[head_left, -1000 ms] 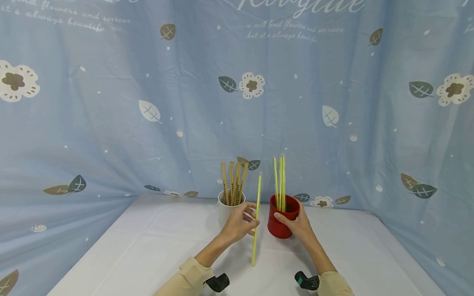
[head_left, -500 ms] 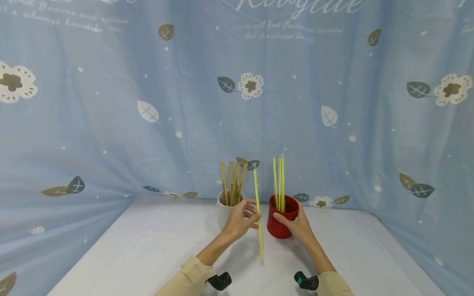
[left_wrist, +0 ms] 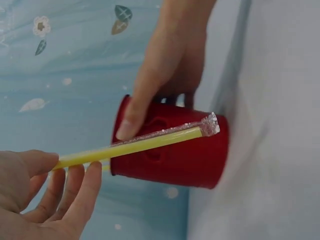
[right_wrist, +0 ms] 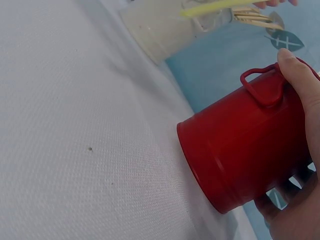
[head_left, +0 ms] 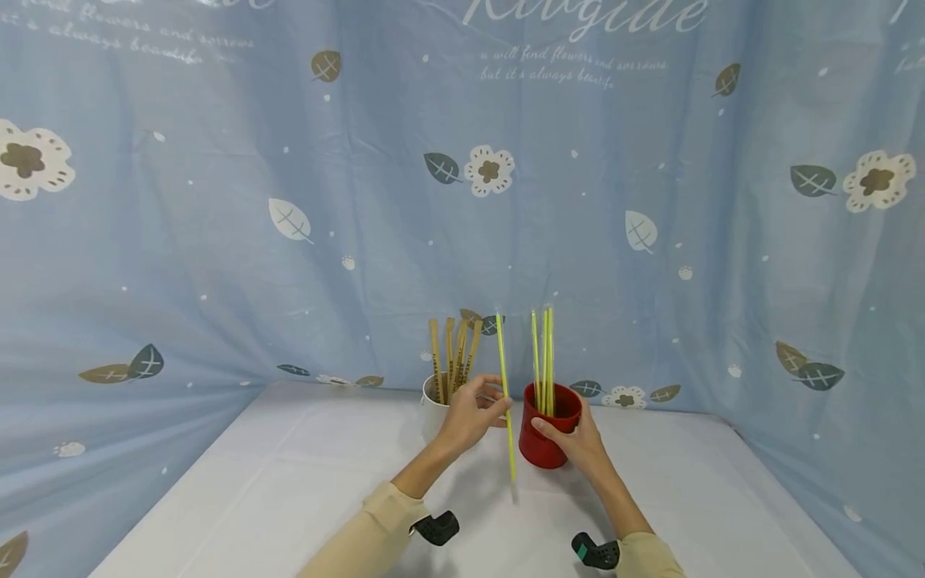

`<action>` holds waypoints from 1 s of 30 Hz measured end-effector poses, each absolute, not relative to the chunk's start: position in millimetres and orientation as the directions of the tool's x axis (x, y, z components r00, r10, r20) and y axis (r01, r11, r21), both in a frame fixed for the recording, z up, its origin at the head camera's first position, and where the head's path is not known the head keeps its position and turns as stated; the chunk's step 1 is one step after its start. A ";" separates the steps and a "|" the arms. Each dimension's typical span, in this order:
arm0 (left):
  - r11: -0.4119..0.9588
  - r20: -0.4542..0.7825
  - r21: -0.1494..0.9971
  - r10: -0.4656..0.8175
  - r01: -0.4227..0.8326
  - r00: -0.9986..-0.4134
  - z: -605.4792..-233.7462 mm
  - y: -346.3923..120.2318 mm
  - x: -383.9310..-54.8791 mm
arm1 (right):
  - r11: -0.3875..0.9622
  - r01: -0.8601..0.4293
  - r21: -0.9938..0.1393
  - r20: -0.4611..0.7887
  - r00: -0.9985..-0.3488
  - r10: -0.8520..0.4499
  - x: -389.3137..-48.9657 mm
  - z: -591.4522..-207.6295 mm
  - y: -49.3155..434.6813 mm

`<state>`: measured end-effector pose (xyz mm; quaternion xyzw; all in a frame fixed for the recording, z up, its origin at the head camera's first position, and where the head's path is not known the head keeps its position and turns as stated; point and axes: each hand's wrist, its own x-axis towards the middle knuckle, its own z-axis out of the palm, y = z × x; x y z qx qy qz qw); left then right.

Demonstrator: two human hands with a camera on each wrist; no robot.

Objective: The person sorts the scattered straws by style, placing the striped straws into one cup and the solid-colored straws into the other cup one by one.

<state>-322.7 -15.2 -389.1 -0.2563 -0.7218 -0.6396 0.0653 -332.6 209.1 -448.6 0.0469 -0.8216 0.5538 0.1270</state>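
Observation:
Between its thumb and fingers, my left hand (head_left: 466,413) pinches a yellow drinking straw (head_left: 511,453) in a clear wrapper. The straw stands nearly upright above the table, and its crimped wrapper end shows in the left wrist view. My right hand (head_left: 587,449) grips the red cup (head_left: 538,449) from the right, thumb at the rim. Several more wrapped yellow straws (head_left: 548,353) stand inside this cup. A red wire handle (right_wrist: 265,95) shows on its side in the right wrist view. The held straw is left of the cup, apart from it.
A white cup (head_left: 432,417) behind my left hand holds several brown paper-wrapped sticks (head_left: 436,353). White cloth covers the table (head_left: 289,482). A blue patterned curtain (head_left: 361,201) hangs along the table's back and sides.
The straw in my left hand has swung from leaning right to leaning slightly left at its top, and has risen a little. My right hand and the red cup stay nearly in place.

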 end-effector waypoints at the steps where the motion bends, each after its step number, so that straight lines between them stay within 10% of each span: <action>1: 0.058 0.429 0.885 0.282 0.462 -0.858 -385.7 -14.4 -324.4 | 0.380 -0.219 -0.899 0.261 -0.963 0.062 -332.4 -448.4 208.9; 30: -0.024 0.486 0.872 0.169 0.489 -0.858 -327.6 0.6 -338.6 | 0.393 -0.199 -0.898 0.246 -0.966 0.072 -333.9 -448.5 209.6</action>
